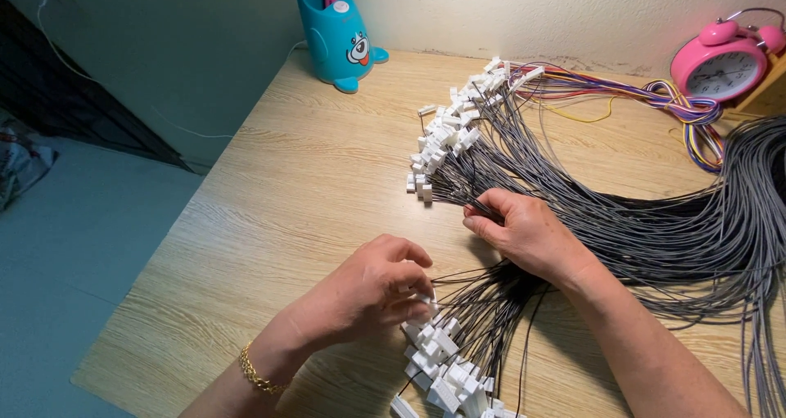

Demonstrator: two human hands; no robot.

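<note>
Two fans of thin grey and black wires tipped with small white plastic connectors lie on a light wooden table. My right hand rests on the far fan and pinches a few of its wires near the connector ends. My left hand, with a gold bracelet at the wrist, has its fingers curled on a white connector at the top of the near pile of connectors. The wires of the near fan pass under my right wrist.
A turquoise animal-shaped pen holder stands at the table's back. A pink alarm clock sits at the back right, with coloured wires looped in front of it. The thick grey wire bundle sweeps off right. The table edge runs diagonally at left.
</note>
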